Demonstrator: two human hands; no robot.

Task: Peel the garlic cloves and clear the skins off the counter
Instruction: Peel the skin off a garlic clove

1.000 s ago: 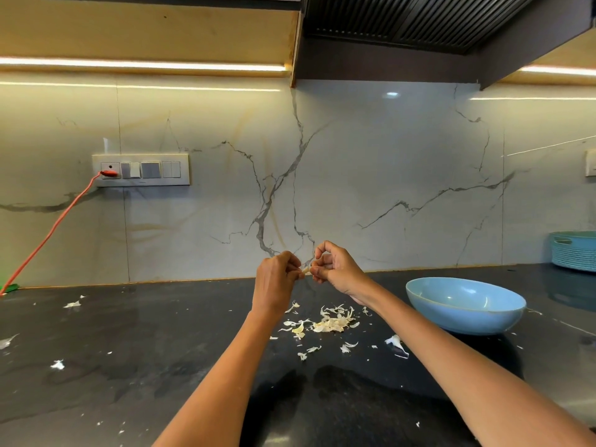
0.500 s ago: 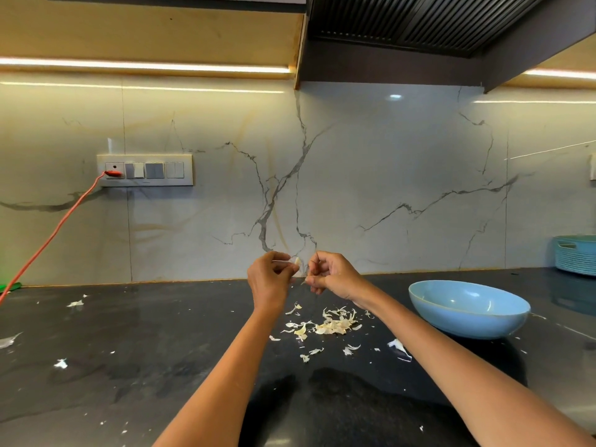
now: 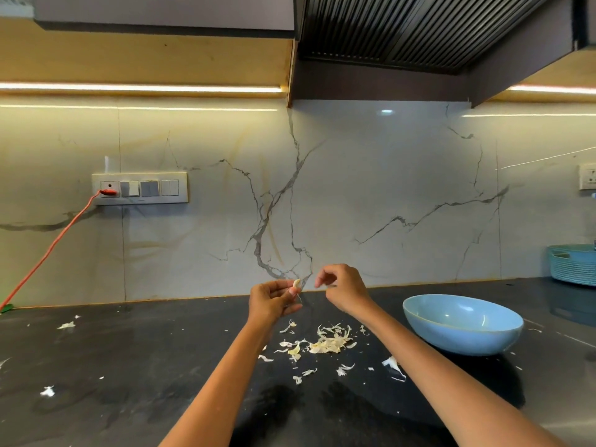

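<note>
My left hand (image 3: 274, 298) pinches a small pale garlic clove (image 3: 295, 283) between thumb and fingertips, raised above the black counter (image 3: 129, 366). A thin strand of skin hangs below the clove. My right hand (image 3: 343, 287) hovers just to the right of it, fingers curled, apart from the clove; whether it holds a bit of skin I cannot tell. Beneath the hands lies a pile of garlic skins (image 3: 325, 341), with several loose flakes scattered around it.
A light blue bowl (image 3: 462, 324) sits on the counter to the right of the skins. A teal woven basket (image 3: 572, 264) stands at the far right by the wall. An orange cable (image 3: 51, 246) runs from the wall socket down left. More flakes (image 3: 66, 325) lie at left.
My hands, which were together on the clove, have drawn apart. The left keeps the clove; the right has moved to the right and slightly up.
</note>
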